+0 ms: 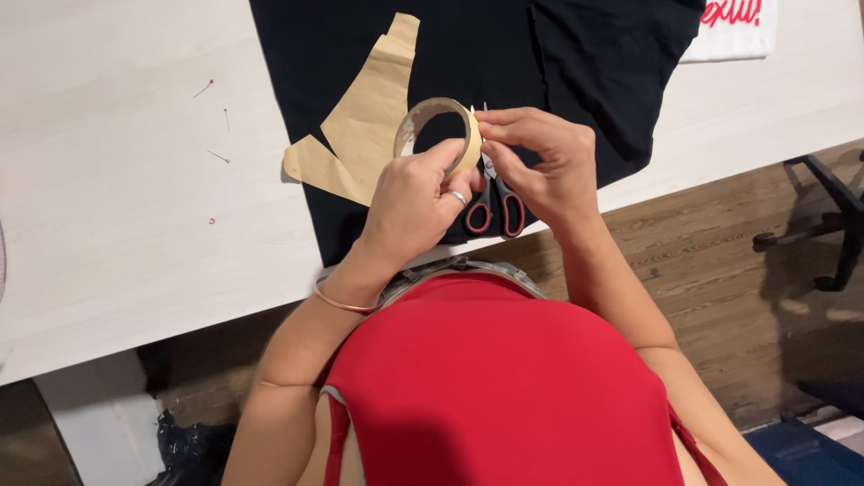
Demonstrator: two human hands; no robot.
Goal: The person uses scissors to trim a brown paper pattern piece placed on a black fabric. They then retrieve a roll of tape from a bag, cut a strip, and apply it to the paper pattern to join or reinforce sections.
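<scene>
Fingers (450, 157) of both hands gripping tape roll (438, 135), scissors (493, 209) half hidden beneath

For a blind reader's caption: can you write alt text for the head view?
Two hands hold a roll of tan tape above black fabric: left hand grips it, right hand picks its edge. Red-handled scissors lie beneath, a paper pattern piece alongside.

White card (733, 27), red script, table's far-right edge.
</scene>
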